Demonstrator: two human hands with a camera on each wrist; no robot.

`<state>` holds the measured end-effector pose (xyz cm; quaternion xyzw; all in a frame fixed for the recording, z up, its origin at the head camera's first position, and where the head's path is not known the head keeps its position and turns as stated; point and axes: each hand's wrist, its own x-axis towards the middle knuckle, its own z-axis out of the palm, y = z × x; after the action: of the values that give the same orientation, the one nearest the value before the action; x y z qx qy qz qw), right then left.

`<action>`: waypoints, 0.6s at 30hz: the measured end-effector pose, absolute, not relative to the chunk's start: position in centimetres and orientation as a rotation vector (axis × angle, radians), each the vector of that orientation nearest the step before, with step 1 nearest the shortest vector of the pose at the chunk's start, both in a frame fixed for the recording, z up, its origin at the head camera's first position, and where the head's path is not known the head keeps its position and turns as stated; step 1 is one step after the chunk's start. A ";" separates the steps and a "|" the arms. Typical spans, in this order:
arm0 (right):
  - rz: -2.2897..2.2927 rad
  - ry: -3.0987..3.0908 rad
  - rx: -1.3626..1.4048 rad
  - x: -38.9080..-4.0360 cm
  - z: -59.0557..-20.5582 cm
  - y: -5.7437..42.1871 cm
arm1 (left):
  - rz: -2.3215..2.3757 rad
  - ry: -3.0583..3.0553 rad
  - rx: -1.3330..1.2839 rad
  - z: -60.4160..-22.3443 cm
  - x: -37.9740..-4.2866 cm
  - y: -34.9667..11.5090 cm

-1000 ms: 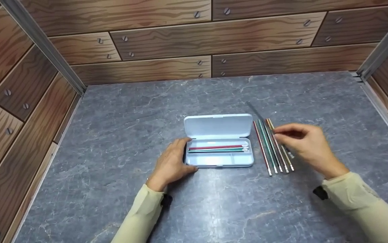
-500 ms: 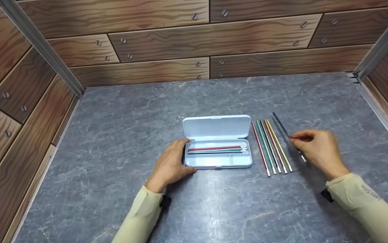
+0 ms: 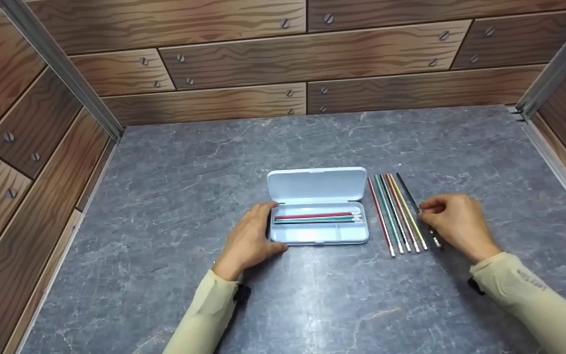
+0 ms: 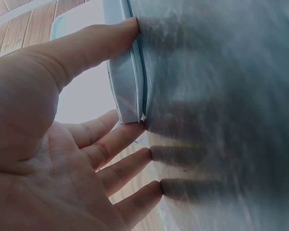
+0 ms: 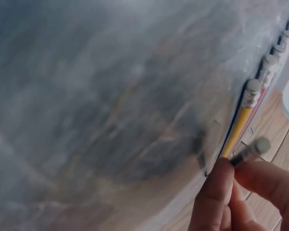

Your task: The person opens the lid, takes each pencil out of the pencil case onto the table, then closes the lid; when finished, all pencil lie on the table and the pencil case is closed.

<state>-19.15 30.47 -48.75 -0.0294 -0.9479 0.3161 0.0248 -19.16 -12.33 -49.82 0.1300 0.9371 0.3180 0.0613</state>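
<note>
The pale blue pencil case [image 3: 318,241] lies with its lid raised, and several pencils [image 3: 314,216], red and green among them, rest in its long rear compartment. My left hand [image 3: 251,238] holds the case's left end, thumb at the front corner and fingers along the end. To the right, my right hand [image 3: 457,223] pinches a black pencil [image 3: 405,186] between thumb and fingertips, its eraser end towards me. That pencil sits just right of a row of several pencils, with the yellow pencil [image 3: 409,212] nearest. In the right wrist view, the black pencil's eraser end [image 5: 253,150] sticks out past the fingers.
The grey marbled tabletop [image 3: 189,162] carries everything. Wood-patterned walls [image 3: 233,64] close it in at the back and both sides, with metal posts [image 3: 66,73] at the corners. A red pencil [image 3: 381,216] marks the row's left end, close to the case.
My right hand first drew the black pencil rightwards, away from over the row, then brought it slightly back left and nearer to me, beside the yellow pencil. The left hand and case stay put.
</note>
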 end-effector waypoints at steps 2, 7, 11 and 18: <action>0.975 -2.965 -0.092 -19.2 -48.8 30.5 | 0.962 2.832 0.398 -49.8 -19.2 -12.3; 1.003 -3.015 -0.119 -19.5 -48.8 30.5 | 0.961 2.829 0.393 -49.8 -19.2 -12.3; 1.018 -3.022 -0.110 -19.6 -48.8 30.4 | 0.960 2.828 0.389 -49.7 -19.2 -12.3; 1.005 -3.021 -0.098 -19.7 -48.5 30.3 | 0.960 2.832 0.395 -49.7 -19.2 -12.4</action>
<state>-19.67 30.27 -48.54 -0.0307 -0.9482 0.3154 -0.0218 -19.19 -12.40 -49.73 0.1308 0.9370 0.3178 0.0628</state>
